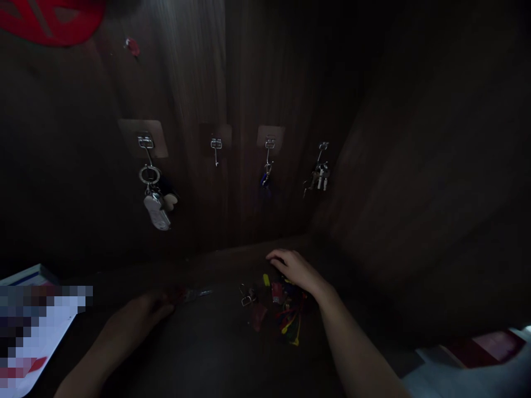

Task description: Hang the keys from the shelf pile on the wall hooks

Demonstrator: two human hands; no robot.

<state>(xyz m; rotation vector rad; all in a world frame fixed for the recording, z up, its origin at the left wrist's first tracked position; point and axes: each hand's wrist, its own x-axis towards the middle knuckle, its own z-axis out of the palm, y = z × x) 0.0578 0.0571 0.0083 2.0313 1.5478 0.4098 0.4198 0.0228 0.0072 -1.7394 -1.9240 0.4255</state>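
Note:
In the dim head view my left hand [145,310] is low at the left, with its thumb and fingers closed at the near end of a thin red-and-clear item [188,294] on the dark surface. What that item is, I cannot make out. My right hand [295,268] reaches over the far edge of a pile of small trinkets and cords [290,315], fingers stretched and apart, nothing visibly held. Beside the pile lie a metal clasp [246,298], a yellow piece [266,279] and a dark red tag [259,316].
On the dark wood panel hang a key ring with silver fobs [156,207], a bare hook [216,152], a hook with a blue trinket [266,178], and a key bunch [321,178]. A white box [53,342] stands left; a pale package [456,370] lies right.

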